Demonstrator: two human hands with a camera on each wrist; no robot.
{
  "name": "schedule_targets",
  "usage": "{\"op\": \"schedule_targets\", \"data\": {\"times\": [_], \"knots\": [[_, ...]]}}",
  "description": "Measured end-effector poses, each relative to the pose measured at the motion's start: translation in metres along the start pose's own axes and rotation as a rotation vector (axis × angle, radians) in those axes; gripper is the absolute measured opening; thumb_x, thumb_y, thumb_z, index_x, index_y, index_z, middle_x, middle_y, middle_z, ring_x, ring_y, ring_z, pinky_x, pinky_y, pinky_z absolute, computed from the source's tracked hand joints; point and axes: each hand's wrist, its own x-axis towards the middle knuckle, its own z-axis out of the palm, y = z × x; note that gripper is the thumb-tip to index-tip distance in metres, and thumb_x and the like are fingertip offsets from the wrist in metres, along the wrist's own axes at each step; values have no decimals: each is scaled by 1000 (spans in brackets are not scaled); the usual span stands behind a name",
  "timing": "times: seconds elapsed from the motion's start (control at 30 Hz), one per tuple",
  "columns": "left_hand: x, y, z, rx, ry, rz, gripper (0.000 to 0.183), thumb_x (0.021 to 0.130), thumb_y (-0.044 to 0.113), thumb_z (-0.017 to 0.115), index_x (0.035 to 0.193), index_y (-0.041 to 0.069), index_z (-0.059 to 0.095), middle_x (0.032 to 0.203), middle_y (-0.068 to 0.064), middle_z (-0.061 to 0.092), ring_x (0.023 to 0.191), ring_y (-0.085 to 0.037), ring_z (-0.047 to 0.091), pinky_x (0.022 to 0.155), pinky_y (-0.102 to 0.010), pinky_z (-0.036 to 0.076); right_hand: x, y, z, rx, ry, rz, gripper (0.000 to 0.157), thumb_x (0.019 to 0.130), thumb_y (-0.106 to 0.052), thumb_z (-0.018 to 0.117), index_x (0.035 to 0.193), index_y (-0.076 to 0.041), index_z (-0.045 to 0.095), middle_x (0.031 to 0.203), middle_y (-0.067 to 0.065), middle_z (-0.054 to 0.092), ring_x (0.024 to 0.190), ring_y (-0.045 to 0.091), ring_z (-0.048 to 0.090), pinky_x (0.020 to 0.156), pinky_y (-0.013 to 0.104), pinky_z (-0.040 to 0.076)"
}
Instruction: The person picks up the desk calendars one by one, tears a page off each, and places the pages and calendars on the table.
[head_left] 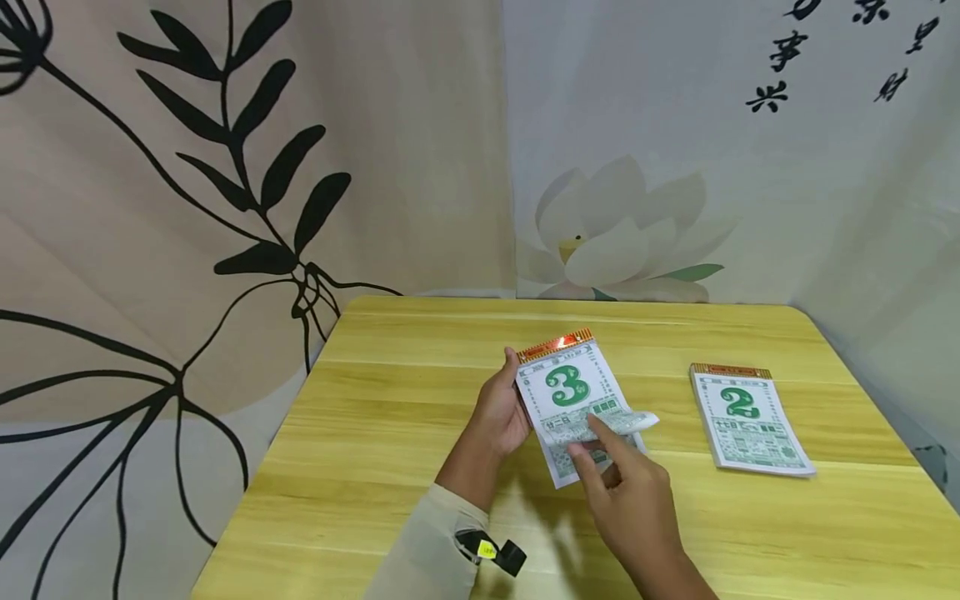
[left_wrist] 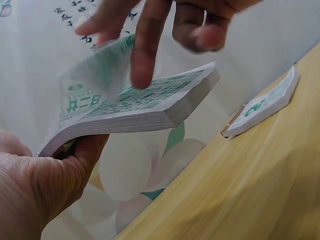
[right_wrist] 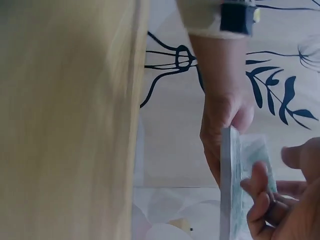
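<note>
My left hand [head_left: 504, 408] grips a thick tear-off calendar [head_left: 564, 375] by its upper left side. The calendar has a red and gold header and a large green 3, and its pages bend in the left wrist view. Over its lower half, my right hand [head_left: 630, 483] has the top page [left_wrist: 82, 90] curled up from the pad, between its thumb and a finger. Green print shows on the sheet beneath the raised page. In the right wrist view the pad [right_wrist: 229, 185] appears edge-on, with the thin page beside the right fingers.
A second tear-off calendar [head_left: 750, 421], marked with a green 2, lies on the right part of the wooden table [head_left: 390, 467]. Behind the table hang a curtain with black plant drawings [head_left: 277, 175] and a panel with a white lotus [head_left: 630, 225].
</note>
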Motion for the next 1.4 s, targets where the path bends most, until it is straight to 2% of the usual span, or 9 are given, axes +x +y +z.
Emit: {"op": "schedule_targets", "data": {"times": [0.13,0.23,0.33,0.43,0.53,0.7,0.93,1.2,1.4], "knots": [[1,-1,0,-17,0,4,74,114,61,28,153,2,51,131,-10,73,117,-20,78,95,-33,66,-6,-3,3,182,-7,113,54,100,-13,81,152,-7,64,80,3,67,56,-4,54,48,18,48],[1,-1,-1,-20,13,8,74,114,62,30,153,3,52,133,-10,73,119,-21,78,96,-34,66,-10,-4,6,241,-16,157,60,101,-11,79,158,-11,58,104,11,70,72,-2,62,60,21,57],[2,-1,-1,-24,25,10,73,114,61,31,152,4,54,134,-11,75,120,-23,78,96,-36,66,-15,-6,9,357,-47,214,61,104,-7,75,161,-14,55,116,17,74,78,1,67,65,25,61],[2,-1,-1,-30,24,13,72,114,61,31,152,4,54,132,-10,76,119,-22,79,97,-36,66,-20,-9,12,506,-90,283,57,106,-6,71,160,-16,56,99,18,79,68,7,69,63,28,62],[3,0,0,-26,16,16,72,114,60,30,152,3,54,130,-8,76,119,-21,78,98,-35,66,-24,-13,16,620,-142,316,50,108,-4,67,156,-13,60,97,18,79,62,13,69,61,31,62],[1,0,1,-15,20,9,72,115,60,30,153,4,54,130,-7,75,120,-21,77,98,-34,65,-27,-15,26,695,-154,353,34,108,0,63,142,-4,71,115,17,82,58,15,69,60,32,62],[-2,-1,1,-12,24,15,72,114,60,31,150,2,55,126,-6,75,116,-19,78,95,-32,66,-26,-14,28,766,-143,465,28,111,-3,60,135,-2,74,105,4,85,57,16,69,64,30,63],[-1,-4,-1,-5,29,-7,73,115,60,31,152,1,54,128,-7,74,118,-19,77,95,-31,65,-22,-18,23,893,-157,522,29,112,-10,62,136,4,71,106,1,84,60,17,68,65,32,63],[-2,-4,-1,-8,37,-8,72,116,59,31,152,1,54,128,-6,74,118,-18,76,96,-30,64,-17,-18,17,1028,-157,588,31,111,-16,65,136,1,72,109,1,84,61,14,65,64,26,59]]}}
